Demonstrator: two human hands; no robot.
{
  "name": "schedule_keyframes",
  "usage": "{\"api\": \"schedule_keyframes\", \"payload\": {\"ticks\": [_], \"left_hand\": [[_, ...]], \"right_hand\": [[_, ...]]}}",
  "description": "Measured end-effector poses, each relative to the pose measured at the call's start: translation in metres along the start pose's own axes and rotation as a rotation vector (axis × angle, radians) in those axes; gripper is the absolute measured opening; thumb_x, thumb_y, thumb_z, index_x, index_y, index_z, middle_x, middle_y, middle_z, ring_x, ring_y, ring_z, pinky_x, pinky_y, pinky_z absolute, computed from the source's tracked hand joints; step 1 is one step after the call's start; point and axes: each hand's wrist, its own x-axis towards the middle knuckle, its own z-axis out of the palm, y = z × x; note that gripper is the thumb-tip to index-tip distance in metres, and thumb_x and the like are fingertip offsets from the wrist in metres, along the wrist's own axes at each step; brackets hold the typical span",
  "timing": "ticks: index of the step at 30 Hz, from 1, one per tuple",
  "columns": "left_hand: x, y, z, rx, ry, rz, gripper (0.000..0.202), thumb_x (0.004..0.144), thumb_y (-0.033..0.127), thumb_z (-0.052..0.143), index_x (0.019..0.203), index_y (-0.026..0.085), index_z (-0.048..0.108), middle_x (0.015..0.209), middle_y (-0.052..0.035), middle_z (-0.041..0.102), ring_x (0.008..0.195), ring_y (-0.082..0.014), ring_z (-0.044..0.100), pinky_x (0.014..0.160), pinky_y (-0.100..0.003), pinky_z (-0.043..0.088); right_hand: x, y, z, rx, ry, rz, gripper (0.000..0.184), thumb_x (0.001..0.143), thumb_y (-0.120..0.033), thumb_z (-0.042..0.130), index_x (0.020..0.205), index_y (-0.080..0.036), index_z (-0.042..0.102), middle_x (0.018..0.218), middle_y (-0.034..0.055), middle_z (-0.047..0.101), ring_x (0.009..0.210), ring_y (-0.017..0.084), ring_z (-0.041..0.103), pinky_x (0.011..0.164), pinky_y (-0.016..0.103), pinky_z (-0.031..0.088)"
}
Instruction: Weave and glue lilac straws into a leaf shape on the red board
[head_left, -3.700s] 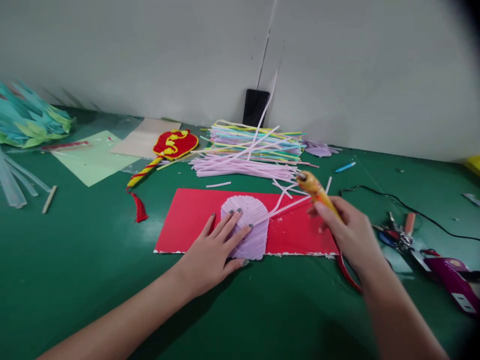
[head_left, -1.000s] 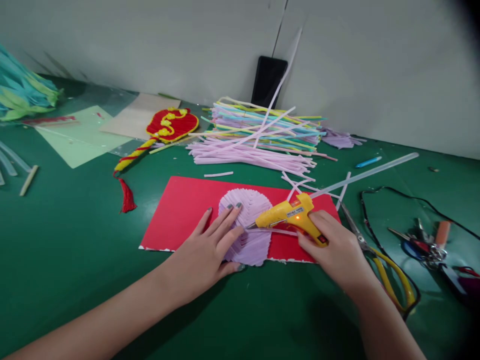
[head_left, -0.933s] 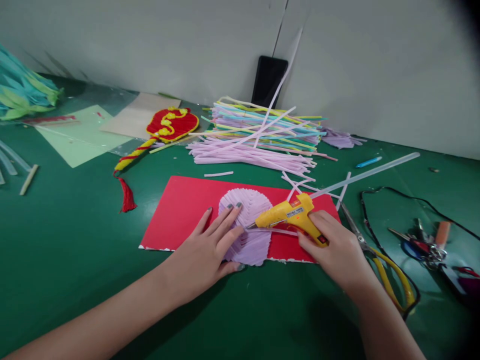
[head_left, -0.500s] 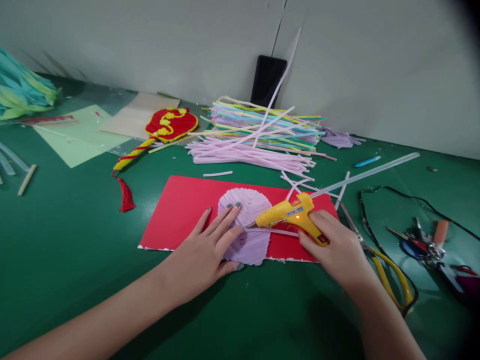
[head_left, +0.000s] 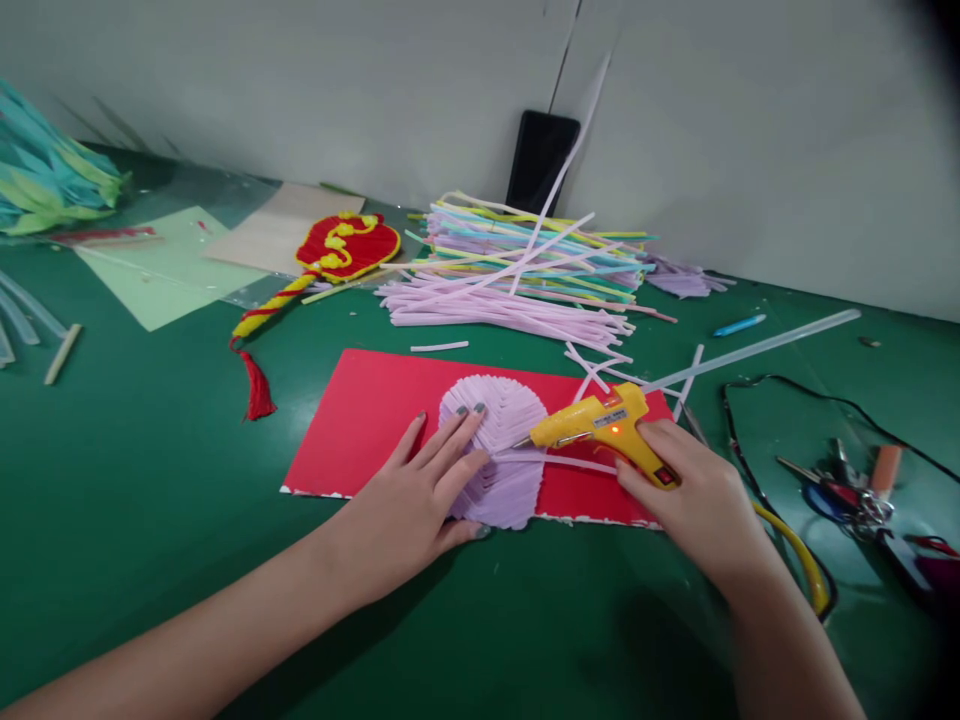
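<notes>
My left hand (head_left: 431, 475) lies with fingers spread on a rounded lilac panel (head_left: 506, 410) made of pipe cleaners laid in a chevron pattern. Under the panel is a red card (head_left: 375, 415) with a ragged white front edge. My right hand (head_left: 694, 490) is wrapped round a yellow glue gun (head_left: 600, 420), its orange light lit and a long clear glue stick (head_left: 757, 350) out of its back. The nozzle points left, close over the panel. One loose lilac pipe cleaner (head_left: 577, 463) runs from my left fingertips towards my right hand.
Behind the card lies a heap of pastel pipe cleaners (head_left: 510, 300), with a black phone (head_left: 541, 160) leaning on the wall. A red and yellow fan (head_left: 349, 247) with a tassel is at left. Yellow-handled scissors (head_left: 799, 560), a black cord (head_left: 739, 450) and keys (head_left: 862, 505) lie at right.
My right hand has drawn the glue gun a little to the right, so its nozzle is farther from my left fingers. My left hand stays on the panel.
</notes>
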Motion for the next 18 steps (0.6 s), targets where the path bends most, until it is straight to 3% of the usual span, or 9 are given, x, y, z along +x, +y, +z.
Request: {"api": "schedule_keyframes", "payload": {"ticks": [8, 18], "left_hand": [[0.001, 0.001, 0.000, -0.026, 0.002, -0.005, 0.052, 0.091, 0.049, 0.046, 0.132, 0.017, 0.043, 0.154, -0.0153, 0.021, 0.141, -0.0290, 0.022, 0.112, -0.055, 0.023], [0.001, 0.001, -0.002, -0.007, -0.018, -0.006, 0.052, 0.089, 0.047, 0.051, 0.131, 0.016, 0.043, 0.154, -0.0150, 0.020, 0.141, -0.0300, 0.022, 0.110, -0.057, 0.027]], "right_hand": [[0.000, 0.003, -0.004, -0.030, 0.007, 0.027, 0.022, 0.083, -0.027, 0.051, 0.100, -0.017, 0.062, 0.091, 0.0084, 0.067, 0.081, 0.022, 0.065, 0.068, 0.031, 0.053], [-0.005, 0.018, -0.004, -0.053, 0.025, 0.094, 0.032, 0.082, -0.037, 0.054, 0.103, -0.016, 0.066, 0.106, 0.0119, 0.068, 0.097, 0.028, 0.065, 0.084, 0.042, 0.053]]}}
